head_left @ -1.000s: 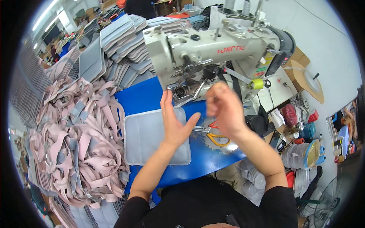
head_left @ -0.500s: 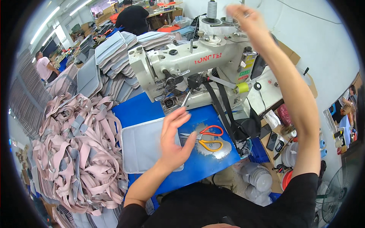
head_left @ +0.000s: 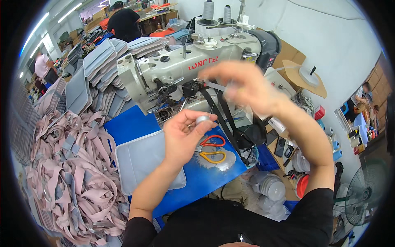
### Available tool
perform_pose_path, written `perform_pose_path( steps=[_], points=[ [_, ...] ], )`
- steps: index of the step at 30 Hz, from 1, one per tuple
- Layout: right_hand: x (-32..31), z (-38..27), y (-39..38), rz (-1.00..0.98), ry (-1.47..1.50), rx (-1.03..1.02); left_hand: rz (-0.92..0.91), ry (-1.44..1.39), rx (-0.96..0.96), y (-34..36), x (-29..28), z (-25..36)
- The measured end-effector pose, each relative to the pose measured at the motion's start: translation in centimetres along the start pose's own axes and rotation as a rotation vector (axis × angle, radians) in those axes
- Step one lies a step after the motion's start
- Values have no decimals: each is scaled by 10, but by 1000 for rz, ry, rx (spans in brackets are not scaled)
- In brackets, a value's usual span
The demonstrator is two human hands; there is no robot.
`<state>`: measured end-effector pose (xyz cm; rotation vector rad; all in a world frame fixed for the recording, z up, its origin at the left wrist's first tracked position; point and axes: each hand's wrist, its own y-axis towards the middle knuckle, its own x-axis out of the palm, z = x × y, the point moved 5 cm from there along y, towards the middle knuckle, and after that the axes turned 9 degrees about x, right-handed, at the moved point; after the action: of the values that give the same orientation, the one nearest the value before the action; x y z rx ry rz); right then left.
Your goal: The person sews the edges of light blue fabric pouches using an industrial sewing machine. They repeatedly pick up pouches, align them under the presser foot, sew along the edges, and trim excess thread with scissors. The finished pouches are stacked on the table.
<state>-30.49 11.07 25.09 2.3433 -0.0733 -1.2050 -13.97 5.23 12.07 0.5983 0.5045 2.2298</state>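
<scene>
Between the thumb and fingers of my left hand (head_left: 181,133) sits a small silver bobbin (head_left: 202,119), held just in front of the sewing machine (head_left: 224,50). My right hand (head_left: 251,88) is raised before the machine's body, smeared by motion, so its fingers and anything in them cannot be made out. Below my left hand, scissors (head_left: 213,158) with one orange and one yellow handle lie on the blue table (head_left: 173,201). A grey, pale-edged fabric panel (head_left: 144,162) rests flat there, partly behind my left wrist.
Pink and grey straps (head_left: 74,173) heap up at the left, with stacked grey panels (head_left: 98,57) behind. Thread cones (head_left: 208,10) stand above the machine. Black straps (head_left: 224,117) hang at its right. A fan (head_left: 366,193) stands at the far right; a person (head_left: 123,22) is in the background.
My right hand has come down from beside the thread cones to in front of the machine. My left hand, spread before, is now closed around the bobbin. The view has shifted slightly.
</scene>
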Motion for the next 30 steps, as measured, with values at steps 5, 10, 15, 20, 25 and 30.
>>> perform_pose_path(
  steps=[5, 10, 15, 20, 25, 30],
  points=[
    [-54, 81, 45, 337, -136, 332, -139, 532, 452, -15, 8, 30],
    [-47, 93, 70, 363, -228, 266, -176, 705, 714, -25, 8, 58],
    [-34, 77, 67, 395, -340, 84, -187, 675, 795, -31, -1, 67],
    [-30, 64, 67, 428, -471, -89, -185, 523, 790, -26, 2, 67],
    [-27, 71, 70, 112, -630, 149, -245, 713, 771, -29, 15, 70],
    [-20, 40, -18, 815, -181, 218, -14, 665, 852, -64, -12, 77]
  ],
)
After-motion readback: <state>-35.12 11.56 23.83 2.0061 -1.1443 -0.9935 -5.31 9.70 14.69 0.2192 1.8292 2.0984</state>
